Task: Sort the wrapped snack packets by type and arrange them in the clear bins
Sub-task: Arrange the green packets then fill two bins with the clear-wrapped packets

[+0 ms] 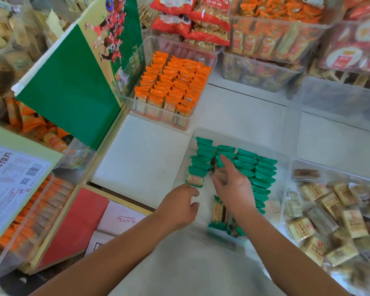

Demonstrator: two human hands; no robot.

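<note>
**Right hand pinches a green packet; left hand empty at the bin's rim**

At the far left a green carton flap (73,92) stands tilted over the white bench (141,159). Behind it, orange packets (171,88) fill a clear bin in tight rows.

The left hand (179,207) hovers at the near-left edge of the front bin (244,142). Its fingers are loosely curled with nothing between thumb and fingertips. It is just below an upright end packet (194,178), and whether it touches that packet cannot be told.

Inside this bin the green packets (263,174) stand on edge in several rows running away from the person. A few loose packets (218,212) lie flat at the near end.

The right hand (233,186) reaches into a middle row. Thumb and fingers are closed on a held packet (220,174), and the index finger points along the green tops.

Further right, tan packets (329,210) lie jumbled in another clear bin.
</note>
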